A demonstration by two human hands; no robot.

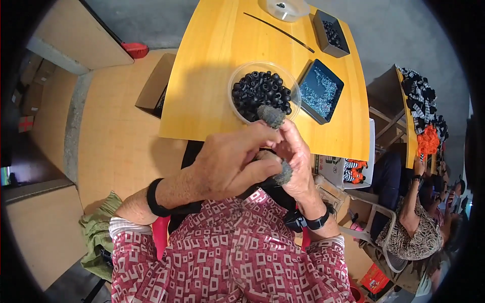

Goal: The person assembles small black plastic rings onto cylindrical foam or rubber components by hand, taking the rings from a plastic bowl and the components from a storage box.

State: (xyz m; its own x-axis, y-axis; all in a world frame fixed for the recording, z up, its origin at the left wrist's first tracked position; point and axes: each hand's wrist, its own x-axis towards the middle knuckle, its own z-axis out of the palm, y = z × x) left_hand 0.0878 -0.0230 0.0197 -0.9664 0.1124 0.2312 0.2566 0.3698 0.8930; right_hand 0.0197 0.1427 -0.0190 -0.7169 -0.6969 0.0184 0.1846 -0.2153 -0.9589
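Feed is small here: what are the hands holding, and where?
Cannot be told: the left hand and right hand pinch together, fingertips hiding whatever small part sits between them.

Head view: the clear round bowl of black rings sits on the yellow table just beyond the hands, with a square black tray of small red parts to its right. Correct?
Not quite. In the head view the clear round bowl of black rings sits on the yellow table, but the square black tray on its right holds small silvery-grey parts, not red ones.
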